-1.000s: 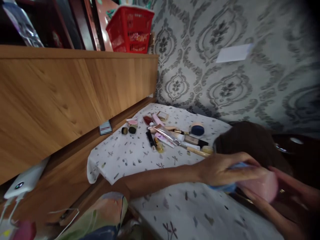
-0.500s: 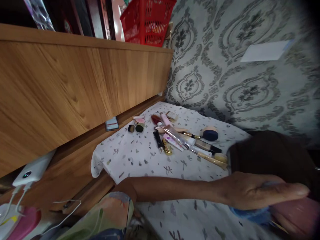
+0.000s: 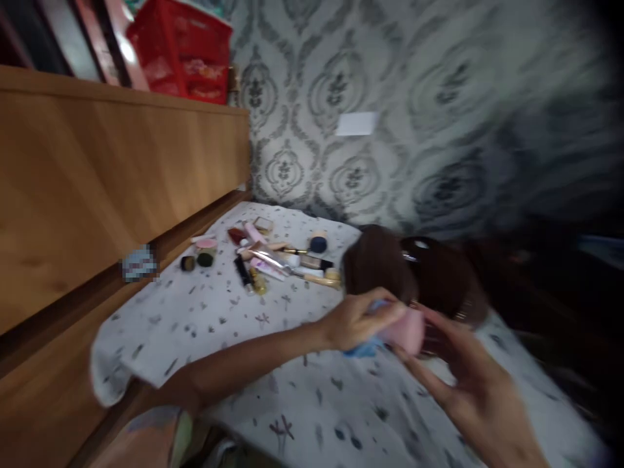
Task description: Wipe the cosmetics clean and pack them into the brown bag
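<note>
My left hand (image 3: 355,318) reaches across the bed and is closed round a pink and blue soft object (image 3: 400,330), perhaps a sponge or pouch. My right hand (image 3: 458,380) comes in from the lower right with fingers spread, its fingertips touching the pink end of the same object. Just behind both hands sits a dark brown bag or case (image 3: 390,273). The picture is smeared by motion.
A pile of cosmetics (image 3: 266,257) with tubes, brushes and compacts lies on the white patterned sheet (image 3: 219,312). A wooden headboard (image 3: 97,175) runs along the left, with a red basket (image 3: 182,52) on top. Patterned wallpaper (image 3: 365,97) is behind.
The camera has swung right and pulled back. My left hand has drawn back toward the middle with the pink and blue object, and my right hand now shows fully beside it.
</note>
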### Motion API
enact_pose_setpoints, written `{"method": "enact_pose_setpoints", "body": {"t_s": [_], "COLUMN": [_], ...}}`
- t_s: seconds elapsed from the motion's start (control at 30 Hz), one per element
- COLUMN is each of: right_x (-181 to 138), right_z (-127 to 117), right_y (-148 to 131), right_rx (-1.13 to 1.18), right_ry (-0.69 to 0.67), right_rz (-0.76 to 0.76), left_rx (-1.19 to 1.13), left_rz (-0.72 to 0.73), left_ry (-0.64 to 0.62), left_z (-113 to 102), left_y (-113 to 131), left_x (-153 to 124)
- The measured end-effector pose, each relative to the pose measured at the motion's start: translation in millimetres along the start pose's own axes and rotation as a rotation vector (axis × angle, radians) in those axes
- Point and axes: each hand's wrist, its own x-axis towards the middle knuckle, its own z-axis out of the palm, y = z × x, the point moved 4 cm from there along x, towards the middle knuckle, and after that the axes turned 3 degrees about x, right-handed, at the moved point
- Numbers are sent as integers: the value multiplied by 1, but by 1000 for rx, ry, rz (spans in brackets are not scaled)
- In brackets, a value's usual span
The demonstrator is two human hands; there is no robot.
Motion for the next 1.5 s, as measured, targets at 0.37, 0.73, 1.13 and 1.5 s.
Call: {"method": "enact_pose_setpoints", "body": {"t_s": [0.37,0.73,1.13,1.5], "right_x": [-18,-11,70,124], "right_z": [-31,-67,-80,-13], "right_y": [-3,19,24,48], "right_rx": [145,260,-104,-508], "right_ry": [14,211,212,-586], "right_rz": [156,347,153,484], "left_rx": [129,1098,1152,1093], "left_rz": [178,651,714,778], "left_ry": [-108,-64,0,8], "left_z": [26,25,19,18], "left_y": [15,30,7,-1], "left_x": [11,41,32,29]}}
